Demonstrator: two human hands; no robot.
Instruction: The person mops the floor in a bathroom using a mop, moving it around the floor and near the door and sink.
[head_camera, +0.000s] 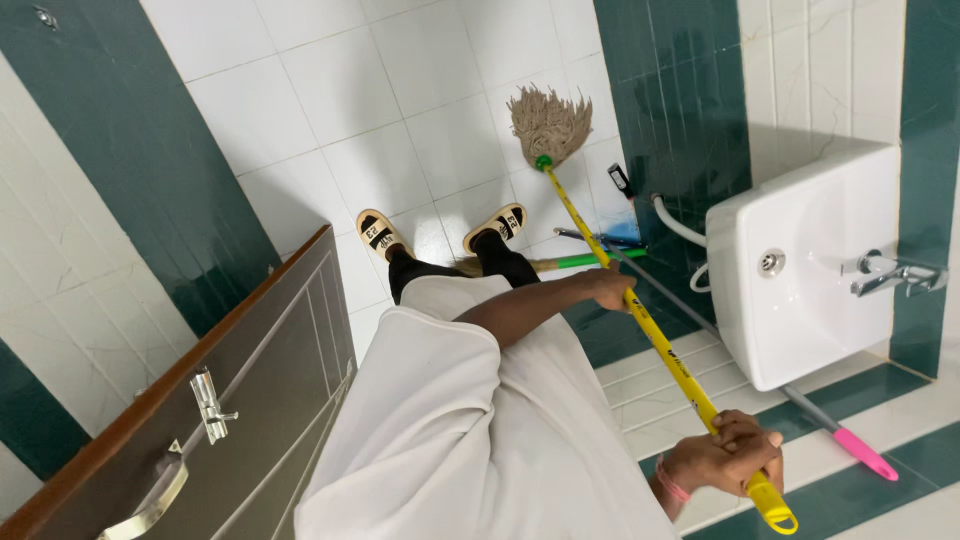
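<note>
Tiled bathroom here, both hands wrapped around a yellow mop (640, 318): left hand (607, 288) mid-handle, right hand (728, 458) near the top end, mop head on the floor (400, 110) beyond the left hand, sink (800, 300) between the hands, just beside the handle.

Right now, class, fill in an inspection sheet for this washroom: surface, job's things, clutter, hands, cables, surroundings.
Surface: white tiled floor, bare near the mop head.
Job's things: yellow-handled mop, string head on the floor.
Clutter: green-handled broom and pink-tipped grey pole leaning under the basin.
Hands: left hand grips mid-handle; right hand grips the top end.
Cables: white hose beside the basin.
Surroundings: white basin with tap, brown door, green wall tiles.
</note>
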